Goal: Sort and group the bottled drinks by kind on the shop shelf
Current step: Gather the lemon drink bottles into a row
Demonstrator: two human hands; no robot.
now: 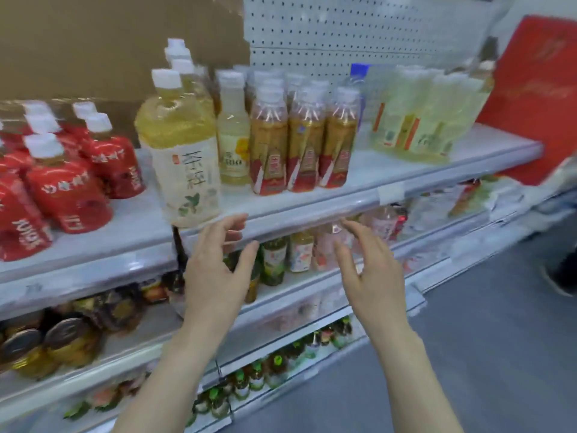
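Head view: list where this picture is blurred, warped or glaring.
Head view: motion blur smears the pale bottles at the right and the lower shelves. The large tea bottle, the left hand and the right hand are sharper. The head view's wide lens bows the top shelf edge. Small glints sit on the amber bottles. The light is even, with no hard shadows.

floor (468, 354) grey | pegboard (343, 32) white | wall (93, 42) brown
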